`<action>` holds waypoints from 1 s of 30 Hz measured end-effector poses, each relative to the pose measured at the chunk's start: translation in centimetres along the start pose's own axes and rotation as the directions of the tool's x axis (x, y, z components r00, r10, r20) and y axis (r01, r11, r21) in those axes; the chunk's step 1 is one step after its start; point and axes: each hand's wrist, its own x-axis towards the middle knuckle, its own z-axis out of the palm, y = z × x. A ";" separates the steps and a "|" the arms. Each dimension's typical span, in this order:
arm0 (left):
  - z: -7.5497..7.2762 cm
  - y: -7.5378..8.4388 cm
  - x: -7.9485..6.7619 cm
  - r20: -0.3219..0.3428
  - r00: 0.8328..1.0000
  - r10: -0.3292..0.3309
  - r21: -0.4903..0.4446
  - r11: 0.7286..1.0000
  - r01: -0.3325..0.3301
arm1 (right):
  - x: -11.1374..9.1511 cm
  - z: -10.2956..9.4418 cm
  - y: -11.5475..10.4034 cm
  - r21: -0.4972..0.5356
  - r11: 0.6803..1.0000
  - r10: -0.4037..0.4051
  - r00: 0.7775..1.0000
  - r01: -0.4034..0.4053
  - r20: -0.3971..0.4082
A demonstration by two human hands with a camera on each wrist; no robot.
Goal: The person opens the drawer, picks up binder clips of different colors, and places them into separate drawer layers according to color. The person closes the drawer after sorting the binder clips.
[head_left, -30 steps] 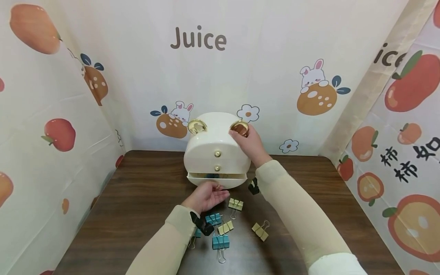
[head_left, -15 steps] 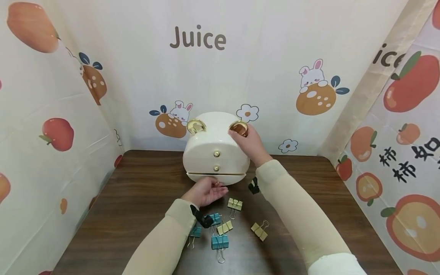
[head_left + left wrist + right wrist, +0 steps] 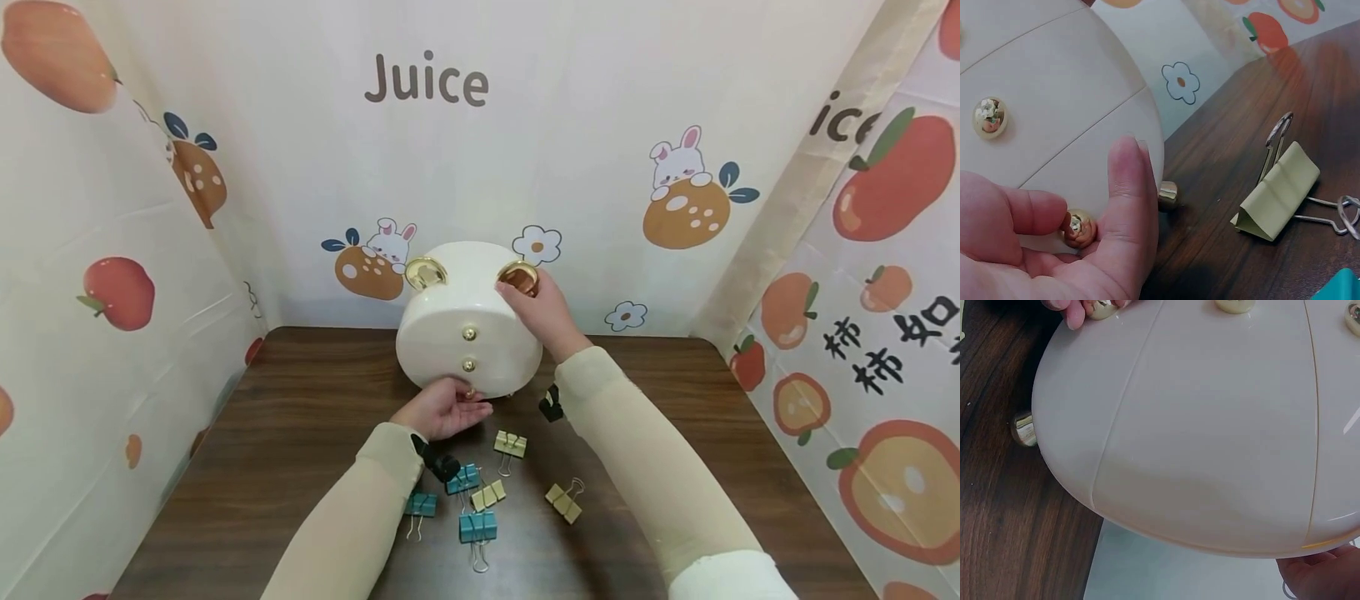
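Note:
A glossy white rounded drawer box (image 3: 435,350) with two gold ears stands at the back of the table. In the left wrist view, my left hand (image 3: 1124,212) has its thumb and fingers about the gold knob (image 3: 1077,229) of the lowest drawer, which sits flush. My right hand (image 3: 551,317) grips the gold ear (image 3: 519,268) at the box's upper right, covering part of it. In the right wrist view only part of that hand (image 3: 1325,575) shows at the box's edge. Two more gold knobs (image 3: 469,334) line the front above my left hand.
Several binder clips lie in front of the box: yellow ones (image 3: 511,443) and teal ones (image 3: 478,527), with handles sticking out. One yellow clip (image 3: 564,503) lies apart to the right. A fruit-print cloth (image 3: 585,125) hangs close behind the box.
The lowest drawer has slid in from partly open to flush with the front, my left hand moving inward with its knob. My right hand keeps hold of the ear.

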 end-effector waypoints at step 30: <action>1.0 -1.5 -1.1 -0.061 0.995 0.078 0.091 0.993 -0.072 | -0.1 -0.1 -0.3 -0.018 1.000 0.018 1.000 -0.018 0.001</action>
